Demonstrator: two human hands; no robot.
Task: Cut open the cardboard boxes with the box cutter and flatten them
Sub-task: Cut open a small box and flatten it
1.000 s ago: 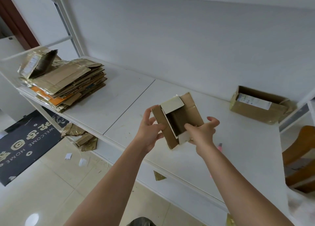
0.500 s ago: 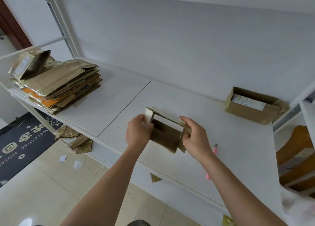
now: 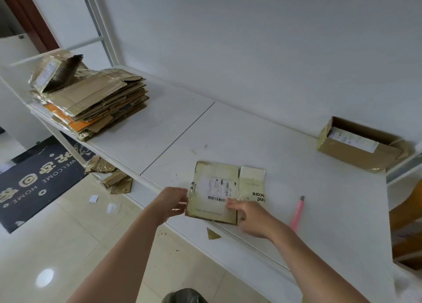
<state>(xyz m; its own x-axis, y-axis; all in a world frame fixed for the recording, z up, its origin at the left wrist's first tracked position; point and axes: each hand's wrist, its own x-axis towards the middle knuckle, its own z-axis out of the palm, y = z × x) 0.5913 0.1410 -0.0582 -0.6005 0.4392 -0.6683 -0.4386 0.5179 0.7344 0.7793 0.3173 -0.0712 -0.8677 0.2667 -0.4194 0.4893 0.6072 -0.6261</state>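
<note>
Box (image 3: 217,193) now flattened on table (image 3: 319,211), no longer held up, both hands at its edges

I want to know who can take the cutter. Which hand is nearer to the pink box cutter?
Right. The right hand rests on the flattened box, just left of the pink box cutter. The left hand is at the box's far left edge.

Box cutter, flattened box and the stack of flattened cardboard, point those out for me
box cutter (image 3: 297,212), head view, on its pink handle.
flattened box (image 3: 212,211), head view, on its near panel below the barcode label.
stack of flattened cardboard (image 3: 91,101), head view, on the top brown sheet.
</note>
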